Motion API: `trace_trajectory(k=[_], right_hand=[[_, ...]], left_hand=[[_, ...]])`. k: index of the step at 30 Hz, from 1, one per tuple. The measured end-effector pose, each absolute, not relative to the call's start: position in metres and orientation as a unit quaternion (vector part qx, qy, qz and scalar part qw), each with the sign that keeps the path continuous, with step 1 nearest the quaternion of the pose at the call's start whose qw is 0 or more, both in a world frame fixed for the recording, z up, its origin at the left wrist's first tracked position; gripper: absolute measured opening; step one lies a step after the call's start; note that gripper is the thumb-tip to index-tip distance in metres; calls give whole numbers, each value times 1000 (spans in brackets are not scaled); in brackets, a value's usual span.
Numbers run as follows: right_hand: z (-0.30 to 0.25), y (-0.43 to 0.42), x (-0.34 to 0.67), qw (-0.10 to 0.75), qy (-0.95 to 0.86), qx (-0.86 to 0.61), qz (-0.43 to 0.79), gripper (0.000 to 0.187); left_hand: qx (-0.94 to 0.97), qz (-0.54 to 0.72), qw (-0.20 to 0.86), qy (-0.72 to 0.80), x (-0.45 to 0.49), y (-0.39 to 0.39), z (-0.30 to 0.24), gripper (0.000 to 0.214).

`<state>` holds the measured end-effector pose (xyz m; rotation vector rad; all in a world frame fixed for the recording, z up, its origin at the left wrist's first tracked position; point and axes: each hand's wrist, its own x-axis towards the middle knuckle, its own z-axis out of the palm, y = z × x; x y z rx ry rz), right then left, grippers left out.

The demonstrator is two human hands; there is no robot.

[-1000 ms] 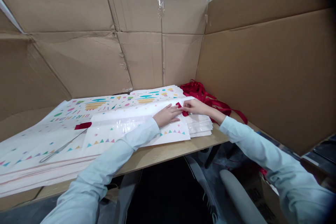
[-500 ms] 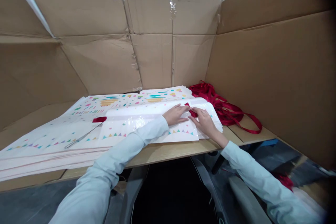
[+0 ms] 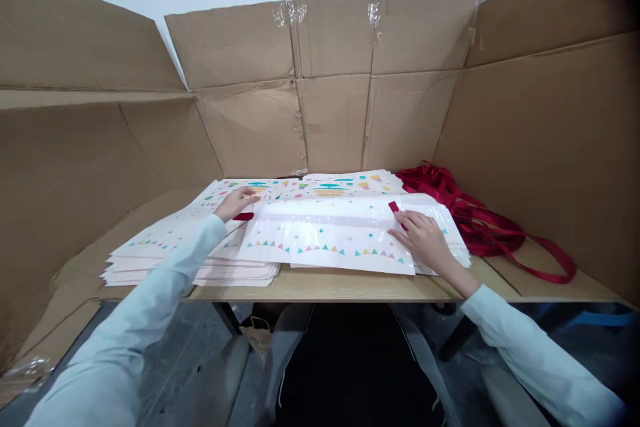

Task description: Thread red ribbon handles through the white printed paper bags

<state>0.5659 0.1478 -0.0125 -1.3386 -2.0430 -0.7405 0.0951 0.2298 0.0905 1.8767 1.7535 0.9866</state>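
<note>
A white plastic sheet or bag (image 3: 320,233) printed with stars and coloured bunting lies on the pile in front of me. At its right side my right hand (image 3: 423,237) has its fingers and thumb closed around a short strip of red ribbon (image 3: 393,207), whose upper end shows. My left hand (image 3: 236,203) is over the left edge, fingers stretched out and holding nothing visible. Just below those fingers lies a second red ribbon piece (image 3: 244,217). A thin tool beside it is mostly hidden by my left arm.
Stacked white printed sheets (image 3: 165,250) lie on the wooden table (image 3: 345,287). A tangled heap of red ribbon (image 3: 480,227) sits at the right, one loop trailing forward. Taped cardboard walls (image 3: 330,120) enclose the back and both sides.
My left hand has left the right-hand ribbon and moved to the sheet's left edge. My right hand stays at the right-hand ribbon. The view has turned left.
</note>
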Motion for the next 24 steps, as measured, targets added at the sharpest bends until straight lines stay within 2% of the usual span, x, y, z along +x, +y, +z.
trace_trajectory(k=[3,5,10,20,24], right_hand=[[-15,150,567,296,-763,-499,-285,41],[-17,151,567,300,-760,-499,-289,41],[-20,153,567,307,-758,-495,-294,41],[-22,155,567,319,-753,-503,-280,42],[-24,156,569,313,-754,-505,-281,43]], left_hand=[[568,311,447,617,44,224,82,46],[532,327,518,584,32,221,74,44],[506,435,472,577,37,222,62,21],[540,462,373,596,54,207,73,33],[531,474,357,605,65,205,64,24]])
